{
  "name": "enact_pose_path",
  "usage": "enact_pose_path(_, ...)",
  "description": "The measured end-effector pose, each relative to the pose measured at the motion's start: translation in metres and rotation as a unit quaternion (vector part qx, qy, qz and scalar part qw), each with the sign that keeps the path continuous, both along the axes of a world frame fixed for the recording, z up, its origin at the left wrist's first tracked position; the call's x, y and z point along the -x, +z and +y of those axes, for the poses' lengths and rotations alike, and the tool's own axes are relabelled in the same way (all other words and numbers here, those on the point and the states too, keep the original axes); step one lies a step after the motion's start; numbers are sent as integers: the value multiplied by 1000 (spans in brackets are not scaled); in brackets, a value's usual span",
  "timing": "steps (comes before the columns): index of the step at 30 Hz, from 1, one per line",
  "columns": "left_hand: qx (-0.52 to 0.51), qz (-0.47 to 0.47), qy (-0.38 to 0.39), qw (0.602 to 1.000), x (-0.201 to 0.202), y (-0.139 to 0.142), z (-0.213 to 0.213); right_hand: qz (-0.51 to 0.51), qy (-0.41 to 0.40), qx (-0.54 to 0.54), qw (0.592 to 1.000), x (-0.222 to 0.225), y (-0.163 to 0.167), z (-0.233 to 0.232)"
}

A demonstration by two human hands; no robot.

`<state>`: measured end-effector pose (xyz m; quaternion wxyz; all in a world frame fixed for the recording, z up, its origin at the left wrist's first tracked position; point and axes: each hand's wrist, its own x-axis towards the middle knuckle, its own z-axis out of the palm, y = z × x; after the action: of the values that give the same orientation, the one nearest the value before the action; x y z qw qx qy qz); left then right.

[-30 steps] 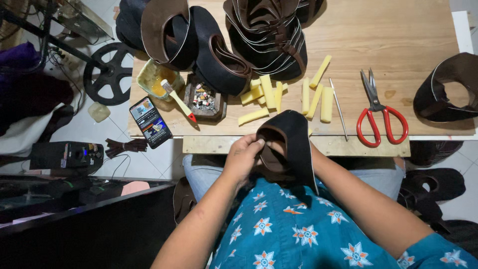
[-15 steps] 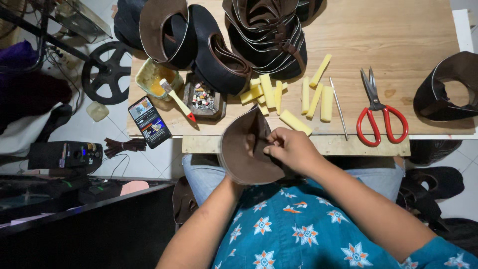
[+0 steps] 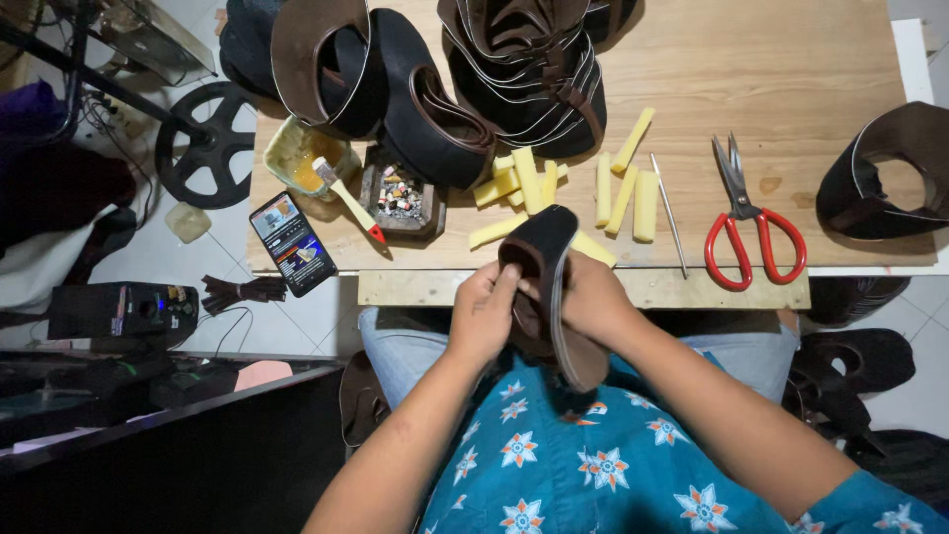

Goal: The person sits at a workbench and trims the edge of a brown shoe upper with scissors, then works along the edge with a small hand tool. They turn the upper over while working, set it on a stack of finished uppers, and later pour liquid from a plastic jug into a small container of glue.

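Both hands are on the dark leather shoe upper (image 3: pixel 550 287), held edge-on over the lap just off the counter (image 3: pixel 791 89) edge: left hand (image 3: pixel 482 316) fingers curled closed on its near side, right hand (image 3: pixel 593 297) closed around the far side. Yellow foam strips (image 3: pixel 623 193) lie at twelve o'clock from it, red-handled scissors (image 3: pixel 751 222) at two o'clock.

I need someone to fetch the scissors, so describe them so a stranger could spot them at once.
Start at the wooden table and look to its front right part. The scissors lie there flat, blades pointing away from the person, just right of a thin metal rod and the yellow sticks. Their bright red loop handles are unlike anything nearby.
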<state>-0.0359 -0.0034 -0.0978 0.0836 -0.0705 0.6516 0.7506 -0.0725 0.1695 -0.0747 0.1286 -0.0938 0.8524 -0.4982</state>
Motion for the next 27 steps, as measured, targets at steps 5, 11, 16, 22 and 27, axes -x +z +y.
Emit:
enact_pose_path(5,-188,-157,-59,968,-1,10,0,-39,76,181,980,12,-28,6)
enact_pose_path(11,-57,-50,17,997,-4,1,1,-247,-3,265,932,7,-23,9)
enact_pose_path(16,-51,-46,6,998,-6,-24,-4,-273,14,285,919,5,6,5)
enact_pose_path(22,63,122,-2,991,3,-26,-3,-23,-42,20,999,-6,10,-2)
enact_pose_path(27,-77,-82,21,993,-6,-5,-1,18,-47,-101,994,0,-5,10)
